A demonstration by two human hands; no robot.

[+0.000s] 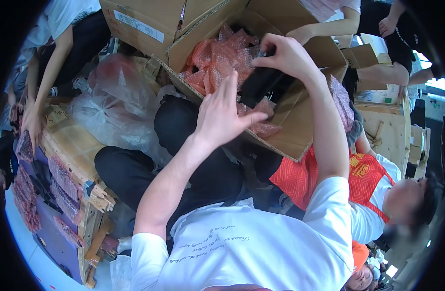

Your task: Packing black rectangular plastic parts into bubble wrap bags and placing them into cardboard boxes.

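The right hand (pixel 288 56) pinches the upper end of a black object (pixel 261 85) between thumb and fingers, over the open cardboard box (pixel 300 131). The left hand (pixel 222 114) rests at the box's near edge, fingers spread, holding nothing. Pink bubble wrap (pixel 217 58) fills much of the box. Judgement: the object appears partway out; the box is far from emptied. More pink-wrapped packs (pixel 26 199) lie on the wooden bench (pixel 77 145) at left.
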